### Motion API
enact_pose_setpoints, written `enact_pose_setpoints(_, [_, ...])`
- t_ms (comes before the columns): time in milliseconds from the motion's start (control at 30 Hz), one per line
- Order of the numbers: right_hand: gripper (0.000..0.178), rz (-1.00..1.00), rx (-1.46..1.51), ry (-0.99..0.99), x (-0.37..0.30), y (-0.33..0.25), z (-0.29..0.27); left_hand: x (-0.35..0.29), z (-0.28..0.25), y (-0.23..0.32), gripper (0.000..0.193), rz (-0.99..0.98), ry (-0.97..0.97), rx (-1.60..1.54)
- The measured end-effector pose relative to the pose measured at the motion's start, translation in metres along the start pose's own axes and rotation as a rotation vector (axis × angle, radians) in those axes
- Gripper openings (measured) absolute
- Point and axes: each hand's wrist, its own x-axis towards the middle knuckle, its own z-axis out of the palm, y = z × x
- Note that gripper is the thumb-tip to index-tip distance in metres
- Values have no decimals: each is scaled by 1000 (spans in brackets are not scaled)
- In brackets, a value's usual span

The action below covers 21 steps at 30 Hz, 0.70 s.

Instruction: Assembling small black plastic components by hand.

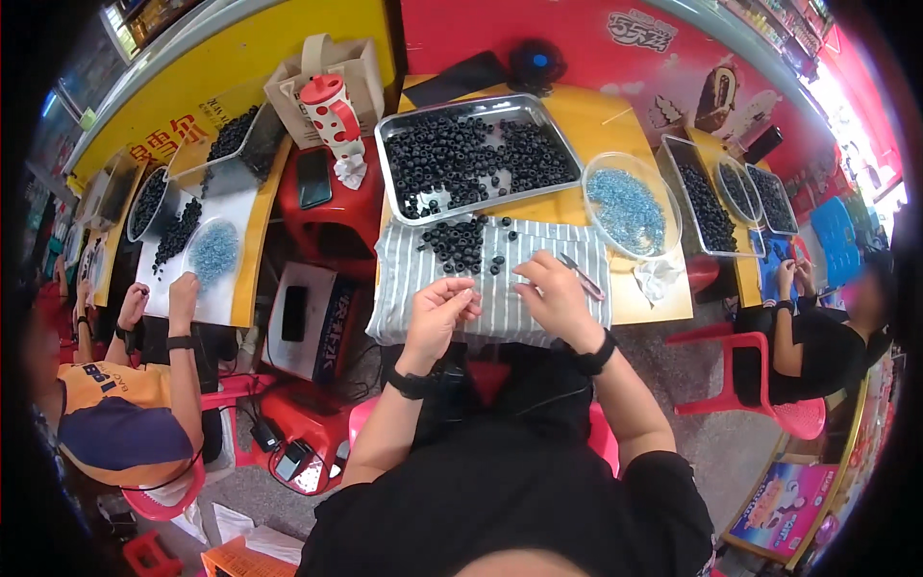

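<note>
My left hand (442, 315) is over the near part of a grey-and-white striped cloth (409, 274). Its thumb and fingers are pressed together, and whatever they pinch is too small to make out. Across a short gap, my right hand (558, 300) has its fingers curled in a pinch, with their contents also unclear. Just beyond both hands lies a loose pile of small black ring-shaped pieces (460, 242) on the cloth. Beside my right hand rests a small metal hand tool (583, 277) with slim handles.
Behind the cloth stands a metal tray (500, 199) of black pieces. To its right, a clear round tub (671, 219) holds pale blue bits, near crumpled tissue (658, 281). A spotted tumbler (332, 113) and phone (313, 178) sit on a red stool. People work at both sides.
</note>
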Motion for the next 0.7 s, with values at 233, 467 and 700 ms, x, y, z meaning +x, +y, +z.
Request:
enact_pose_setpoints(233, [11, -18, -260, -177, 29, 1, 37, 0, -1, -1, 18, 0, -2, -1])
enact_pose_setpoints(467, [10, 122, 324, -60, 12, -26, 29, -1, 1, 0, 25, 18, -54, 17])
enact_pose_setpoints(700, [15, 57, 258, 240, -17, -58, 56, -8, -3, 1, 22, -14, -114, -155])
